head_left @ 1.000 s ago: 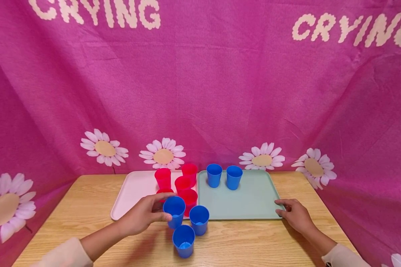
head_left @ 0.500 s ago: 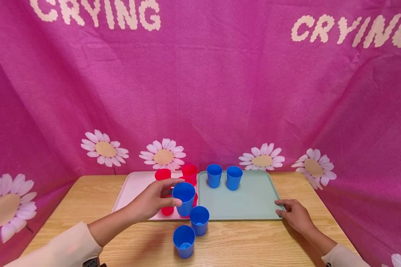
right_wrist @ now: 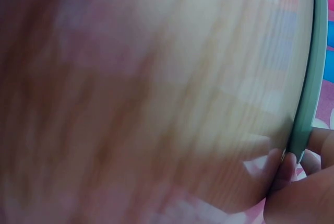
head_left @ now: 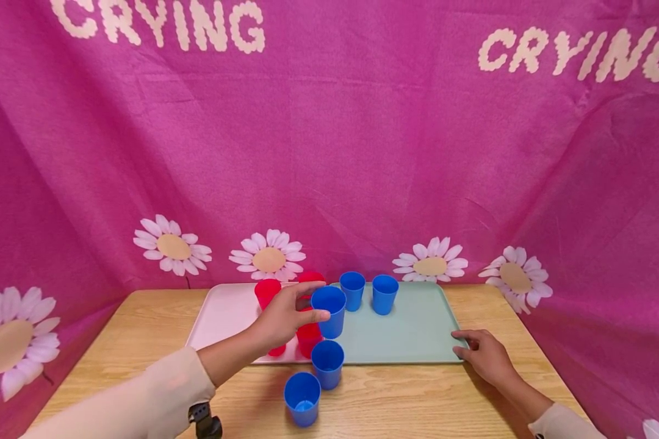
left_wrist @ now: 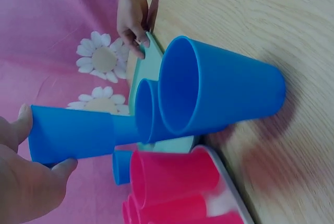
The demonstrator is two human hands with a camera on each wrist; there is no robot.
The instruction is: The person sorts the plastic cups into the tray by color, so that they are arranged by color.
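My left hand grips a blue cup by its side, thumb and fingers around it. The cup is raised near the seam between the two trays; in the left wrist view this held cup is clear of the table. Two more blue cups stand upright on the wooden table, a nearer cup and a farther cup. At the back of the green tray stand a blue cup and another blue cup. My right hand pinches that tray's front right edge.
Left of the green tray lies a pink tray bearing several red cups, partly hidden behind my left hand. The wooden table extends in front of both trays. A pink curtain with daisies hangs behind the table.
My left hand has carried the blue cup up, away and to the right, from over the table to the tray seam. My right hand stays at the green tray's edge.
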